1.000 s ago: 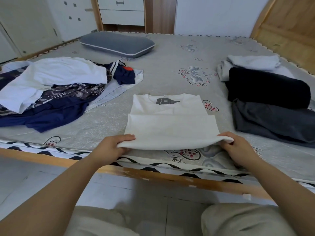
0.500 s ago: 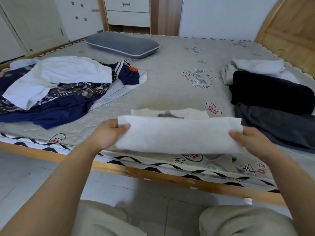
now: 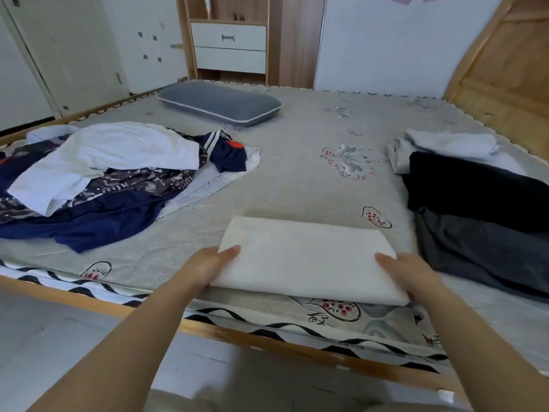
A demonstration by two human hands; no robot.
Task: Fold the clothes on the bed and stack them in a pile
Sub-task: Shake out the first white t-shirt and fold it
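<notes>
Grip: left hand point(image 3: 208, 267) and right hand point(image 3: 407, 276) each pinch an end of the folded white shirt point(image 3: 306, 257) near the bed point(image 3: 297, 173) edge, keeping the fold flat for stacking.

One bed point(image 3: 297, 179) carries one grey pillow point(image 3: 219, 103) and one folded white shirt point(image 3: 303, 257), held by two hands: left hand point(image 3: 205, 266), right hand point(image 3: 407, 273). One loose heap of unfolded clothes point(image 3: 104, 179) lies at the left; how many pieces it holds cannot be told. At the right, three folded garments show: one light grey garment point(image 3: 445, 144), one black garment point(image 3: 475, 185), one dark grey garment point(image 3: 481, 248). Two white drawers point(image 3: 228, 49) show in the cabinet behind
</notes>
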